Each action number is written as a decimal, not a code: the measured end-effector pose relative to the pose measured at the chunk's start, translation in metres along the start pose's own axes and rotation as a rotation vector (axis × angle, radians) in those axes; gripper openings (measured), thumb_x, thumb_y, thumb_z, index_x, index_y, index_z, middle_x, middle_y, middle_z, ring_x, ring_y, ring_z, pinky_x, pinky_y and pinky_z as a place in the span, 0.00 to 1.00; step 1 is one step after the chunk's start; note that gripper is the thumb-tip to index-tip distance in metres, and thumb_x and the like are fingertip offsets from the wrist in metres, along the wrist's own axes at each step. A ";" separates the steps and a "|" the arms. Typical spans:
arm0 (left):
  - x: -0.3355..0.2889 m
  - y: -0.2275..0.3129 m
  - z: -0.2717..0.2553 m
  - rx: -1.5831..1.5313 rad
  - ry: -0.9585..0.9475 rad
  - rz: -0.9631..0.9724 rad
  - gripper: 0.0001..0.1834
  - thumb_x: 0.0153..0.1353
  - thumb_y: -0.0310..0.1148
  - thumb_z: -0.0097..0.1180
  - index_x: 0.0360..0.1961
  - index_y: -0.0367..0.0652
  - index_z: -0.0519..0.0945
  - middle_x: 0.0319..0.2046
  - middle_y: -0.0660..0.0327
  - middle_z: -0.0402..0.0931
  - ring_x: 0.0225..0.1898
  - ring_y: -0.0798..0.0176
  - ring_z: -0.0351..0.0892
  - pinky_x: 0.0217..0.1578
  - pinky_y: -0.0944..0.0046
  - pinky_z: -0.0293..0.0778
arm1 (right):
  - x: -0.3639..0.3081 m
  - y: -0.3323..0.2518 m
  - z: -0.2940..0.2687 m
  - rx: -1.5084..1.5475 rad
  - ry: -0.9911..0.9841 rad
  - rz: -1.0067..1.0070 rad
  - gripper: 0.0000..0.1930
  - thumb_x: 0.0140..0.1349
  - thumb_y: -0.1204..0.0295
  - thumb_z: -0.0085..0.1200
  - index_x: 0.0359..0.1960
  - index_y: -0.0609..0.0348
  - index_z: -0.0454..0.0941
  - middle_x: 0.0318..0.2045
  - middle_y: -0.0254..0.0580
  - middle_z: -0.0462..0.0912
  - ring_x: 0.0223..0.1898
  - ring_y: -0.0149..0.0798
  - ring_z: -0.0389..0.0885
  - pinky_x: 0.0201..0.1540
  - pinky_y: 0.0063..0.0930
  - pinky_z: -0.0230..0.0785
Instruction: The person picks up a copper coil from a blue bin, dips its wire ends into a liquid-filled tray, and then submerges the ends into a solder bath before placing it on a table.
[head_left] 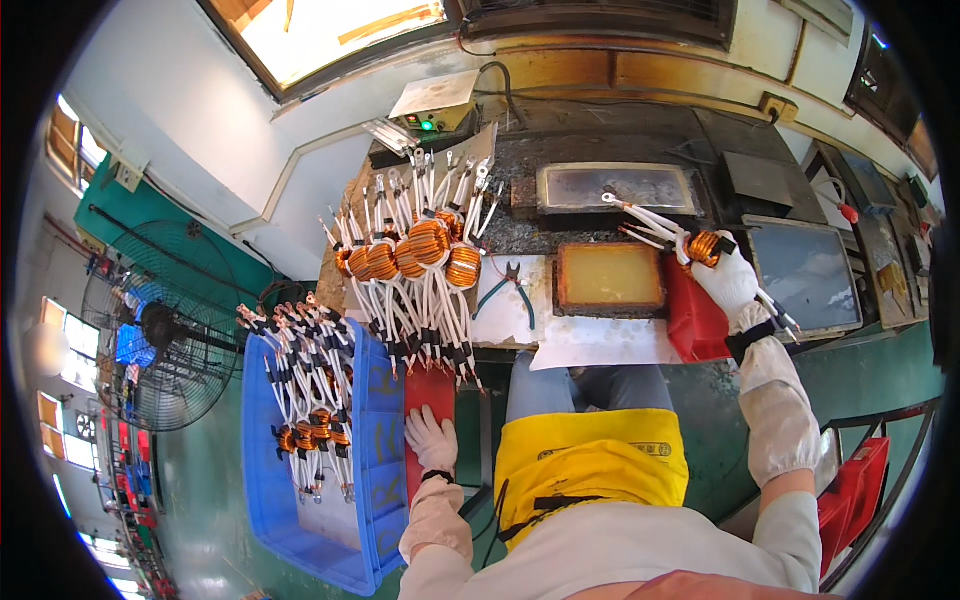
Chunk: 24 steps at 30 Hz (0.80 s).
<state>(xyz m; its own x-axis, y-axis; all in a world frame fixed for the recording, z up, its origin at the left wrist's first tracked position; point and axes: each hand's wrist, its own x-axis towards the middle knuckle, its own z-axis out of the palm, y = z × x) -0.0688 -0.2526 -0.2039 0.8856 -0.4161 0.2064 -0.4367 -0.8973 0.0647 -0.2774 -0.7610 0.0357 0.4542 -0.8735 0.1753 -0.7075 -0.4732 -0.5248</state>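
My right hand [730, 284], in a white glove, is closed around a copper-wound ring coil [706, 247] with white sleeved leads. The leads point up and left, and one ends in a ring terminal [609, 198] over the near edge of a rectangular pot with a silvery surface [616, 188]. More lead ends stick out below the hand. My left hand [432, 441], also gloved, lies with its fingers apart on a red surface [428, 392] beside the blue crate [372, 480]. A pile of similar coils [410, 255] sits on the bench at the left.
Several more coils [318, 430] stand in the crate. Green-handled cutters [507, 296] lie near a framed block with a yellowish surface [610, 276]. A red bin [695, 315] sits under my right hand. At the back stands a box with a green light [430, 124]; far left, a large fan [165, 325].
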 end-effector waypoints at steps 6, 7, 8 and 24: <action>-0.002 0.017 0.007 0.063 0.079 -0.059 0.30 0.61 0.47 0.50 0.62 0.43 0.68 0.63 0.47 0.63 0.65 0.40 0.58 0.64 0.38 0.54 | 0.017 0.003 0.006 -0.084 0.011 0.004 0.24 0.48 0.57 0.61 0.46 0.53 0.74 0.35 0.56 0.84 0.39 0.57 0.83 0.41 0.45 0.77; -0.002 0.017 0.007 0.059 0.079 -0.059 0.30 0.61 0.47 0.50 0.62 0.43 0.68 0.63 0.47 0.63 0.65 0.40 0.58 0.64 0.38 0.54 | 0.020 0.000 0.006 -0.112 -0.009 0.020 0.24 0.49 0.57 0.61 0.46 0.54 0.74 0.35 0.56 0.84 0.39 0.57 0.83 0.42 0.45 0.76; -0.002 0.016 0.007 0.044 0.095 -0.061 0.30 0.61 0.48 0.50 0.61 0.44 0.69 0.63 0.47 0.63 0.65 0.40 0.58 0.64 0.38 0.54 | 0.023 -0.002 0.006 -0.137 -0.037 0.052 0.25 0.49 0.56 0.61 0.47 0.55 0.74 0.36 0.56 0.84 0.40 0.58 0.83 0.43 0.45 0.76; 0.003 0.020 0.004 0.052 0.115 -0.078 0.29 0.61 0.47 0.51 0.61 0.45 0.69 0.63 0.49 0.64 0.65 0.42 0.60 0.63 0.39 0.57 | 0.038 -0.033 0.001 -0.205 -0.052 0.110 0.30 0.53 0.47 0.61 0.44 0.64 0.79 0.34 0.63 0.83 0.40 0.59 0.83 0.42 0.43 0.76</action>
<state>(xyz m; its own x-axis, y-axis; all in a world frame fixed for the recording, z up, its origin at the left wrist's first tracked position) -0.0742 -0.2720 -0.2060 0.8912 -0.3281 0.3132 -0.3560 -0.9339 0.0345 -0.2365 -0.7787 0.0590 0.3920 -0.9164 0.0809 -0.8468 -0.3938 -0.3575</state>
